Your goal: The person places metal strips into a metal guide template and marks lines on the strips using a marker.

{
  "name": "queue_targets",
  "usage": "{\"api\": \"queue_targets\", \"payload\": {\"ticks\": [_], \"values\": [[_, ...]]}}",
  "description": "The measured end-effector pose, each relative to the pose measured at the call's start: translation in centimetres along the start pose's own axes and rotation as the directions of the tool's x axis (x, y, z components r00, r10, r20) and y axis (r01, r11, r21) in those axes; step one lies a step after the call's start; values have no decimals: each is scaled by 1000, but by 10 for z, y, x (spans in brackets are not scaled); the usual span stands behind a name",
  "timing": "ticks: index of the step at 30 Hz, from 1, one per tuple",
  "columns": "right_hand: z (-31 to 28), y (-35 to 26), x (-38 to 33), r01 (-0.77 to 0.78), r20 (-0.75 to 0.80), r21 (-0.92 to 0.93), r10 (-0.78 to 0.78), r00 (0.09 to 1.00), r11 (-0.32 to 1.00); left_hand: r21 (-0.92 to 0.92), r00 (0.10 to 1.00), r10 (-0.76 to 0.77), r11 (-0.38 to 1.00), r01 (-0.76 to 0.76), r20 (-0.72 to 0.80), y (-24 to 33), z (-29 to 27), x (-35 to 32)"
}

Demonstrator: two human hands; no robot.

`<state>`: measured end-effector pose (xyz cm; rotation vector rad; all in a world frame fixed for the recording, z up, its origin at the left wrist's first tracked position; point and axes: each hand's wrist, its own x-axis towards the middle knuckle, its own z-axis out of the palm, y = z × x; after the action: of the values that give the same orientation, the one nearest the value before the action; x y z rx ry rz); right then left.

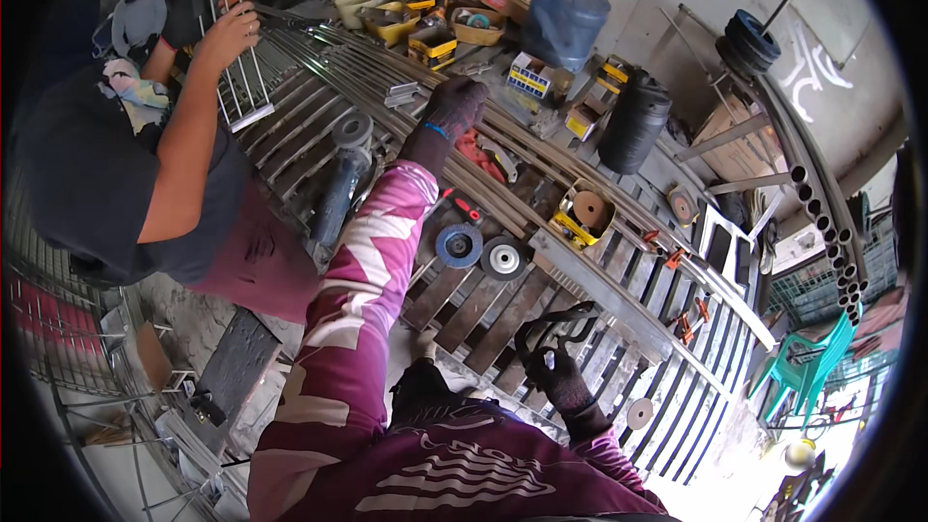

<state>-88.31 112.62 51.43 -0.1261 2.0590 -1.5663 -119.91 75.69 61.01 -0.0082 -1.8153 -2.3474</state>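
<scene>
Blue-grey angle grinder (335, 201) on slatted metal bench (474, 314). Our dark-gloved left hand (454, 106) reaches over long thin steel bars (474, 184); whether fingers pinch anything, we cannot tell. Our gloved right hand (561, 382), above near slats, seems curled round black looped strap (523, 338). Reaching step, we judge; next needs sure left grip.

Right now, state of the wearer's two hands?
Left hand: over the metal bars; open or closed, and any grip, can't be told.
Right hand: closed, holding a black looped item.
</scene>
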Motion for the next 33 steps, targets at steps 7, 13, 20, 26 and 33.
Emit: {"api": "queue_targets", "payload": {"ticks": [7,13,20,26,33], "values": [[52,35,37,-88,17,-264,95,995,961,872,972,205,490,0,-115,-34,-104,207],[62,62,55,-207,-104,-314,184,978,927,942,947,-35,103,320,-318,-28,-191,317],[56,36,89,-509,-153,-169,487,860,844,851,823,226,208,483,-522,-68,-254,406],[56,33,120,-576,-168,-110,556,814,810,815,783,226,196,546,-579,-90,-280,467],[57,33,135,-619,-187,-67,600,778,782,876,857,193,23,483,-477,-111,-282,484]]}}
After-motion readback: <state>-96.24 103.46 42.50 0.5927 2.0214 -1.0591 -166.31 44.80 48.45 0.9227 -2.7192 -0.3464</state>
